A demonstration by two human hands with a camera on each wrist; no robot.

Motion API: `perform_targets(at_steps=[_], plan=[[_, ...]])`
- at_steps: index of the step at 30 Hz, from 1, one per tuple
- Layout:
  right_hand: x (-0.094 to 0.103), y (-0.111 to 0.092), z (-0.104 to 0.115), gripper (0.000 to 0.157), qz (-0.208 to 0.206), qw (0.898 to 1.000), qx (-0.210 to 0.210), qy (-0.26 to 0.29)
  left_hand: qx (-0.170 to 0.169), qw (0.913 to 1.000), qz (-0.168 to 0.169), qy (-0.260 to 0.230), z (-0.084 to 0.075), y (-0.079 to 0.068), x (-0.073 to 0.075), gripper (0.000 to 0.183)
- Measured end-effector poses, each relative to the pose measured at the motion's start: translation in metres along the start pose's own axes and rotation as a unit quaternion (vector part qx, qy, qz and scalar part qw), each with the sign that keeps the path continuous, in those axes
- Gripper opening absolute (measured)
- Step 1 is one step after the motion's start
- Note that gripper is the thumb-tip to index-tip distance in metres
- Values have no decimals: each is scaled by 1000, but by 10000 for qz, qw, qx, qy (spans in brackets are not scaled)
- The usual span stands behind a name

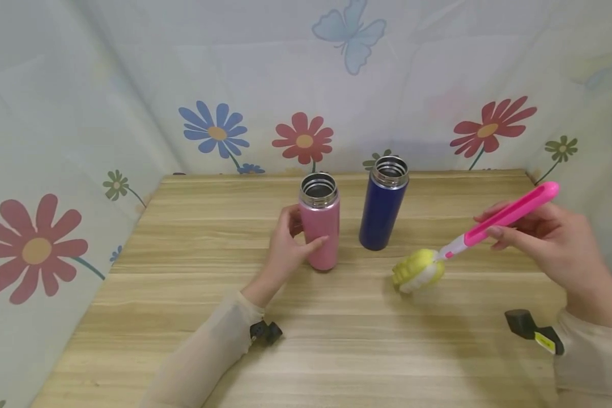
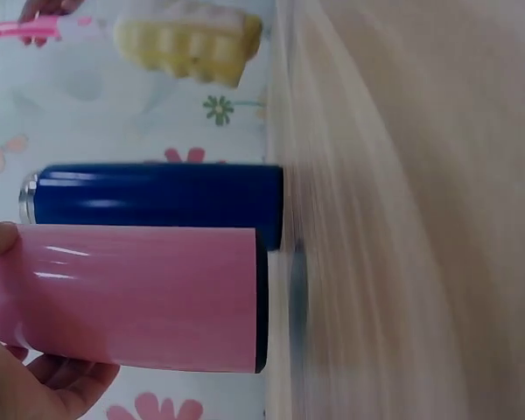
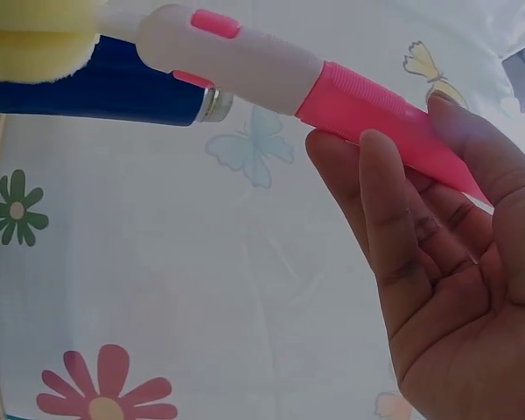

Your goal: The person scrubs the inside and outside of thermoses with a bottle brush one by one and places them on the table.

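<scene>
My left hand (image 1: 293, 241) grips a pink thermos bottle (image 1: 320, 232), lidless, its steel mouth facing up. In the left wrist view the dark base of this pink bottle (image 2: 131, 297) shows a small gap above the table. Just right of it stands a blue thermos bottle (image 1: 382, 212), also without a lid. Between thumb and fingers my right hand (image 1: 561, 241) pinches the pink handle of a sponge bottle brush (image 1: 510, 214). The brush slants down to the left, and its yellow and white sponge head (image 1: 418, 271) is low over the table, in front of the blue bottle.
The wood-grain table (image 1: 183, 317) reaches back to a white curtain (image 1: 265, 68) printed with flowers and a butterfly, which also runs along the left side. Small black wrist cameras sit at both sleeves, the right one (image 1: 532, 331) close over the table.
</scene>
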State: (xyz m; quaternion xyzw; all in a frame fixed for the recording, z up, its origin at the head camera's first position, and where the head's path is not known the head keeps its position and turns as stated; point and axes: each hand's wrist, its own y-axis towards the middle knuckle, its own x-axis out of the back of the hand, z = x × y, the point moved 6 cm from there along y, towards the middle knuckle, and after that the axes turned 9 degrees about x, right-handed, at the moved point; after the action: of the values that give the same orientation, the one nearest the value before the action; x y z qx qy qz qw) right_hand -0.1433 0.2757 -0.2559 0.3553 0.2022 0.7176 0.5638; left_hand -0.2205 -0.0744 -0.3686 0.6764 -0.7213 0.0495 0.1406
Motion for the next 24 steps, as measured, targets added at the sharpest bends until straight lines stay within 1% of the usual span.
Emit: perform_targets(at_steps=[1,2,3,6,8,10,12,14,18,19,21,24], plan=[[0,2,2,25,-35,10000,2,88,-33,10000,70,28,-1,-3,-4,71],[1,3,4,25,-65,10000,-15,27,-73,9999,139,64,-3,-6,-7,71],[2,5,6,25,-129,9999,-34,76,-114,9997,208,73,-5,-8,-11,72],[5,11,10,24,-312,9988,39,378,-203,9991,367,114,-9,-15,-20,73],[7,14,13,25,-359,9981,117,481,-244,9986,462,119,-11,-20,-26,73],[9,16,16,26,-416,9965,217,695,-292,9980,544,109,-13,-24,-32,73],[11,19,18,28,-421,9960,227,749,-330,9974,624,127,-15,-28,-36,72],[15,21,21,31,-451,9971,104,597,-365,9967,707,134,-16,-31,-41,72],[21,23,26,34,-503,9981,-303,184,-430,9956,814,184,-18,-37,-47,71],[23,24,27,34,-529,9978,-371,180,-453,9953,832,179,-18,-38,-48,71],[25,26,29,34,-552,9973,-333,338,-502,9950,837,193,-18,-39,-50,70],[28,30,33,32,-600,9965,-66,582,-582,9945,855,172,-18,-40,-51,70]])
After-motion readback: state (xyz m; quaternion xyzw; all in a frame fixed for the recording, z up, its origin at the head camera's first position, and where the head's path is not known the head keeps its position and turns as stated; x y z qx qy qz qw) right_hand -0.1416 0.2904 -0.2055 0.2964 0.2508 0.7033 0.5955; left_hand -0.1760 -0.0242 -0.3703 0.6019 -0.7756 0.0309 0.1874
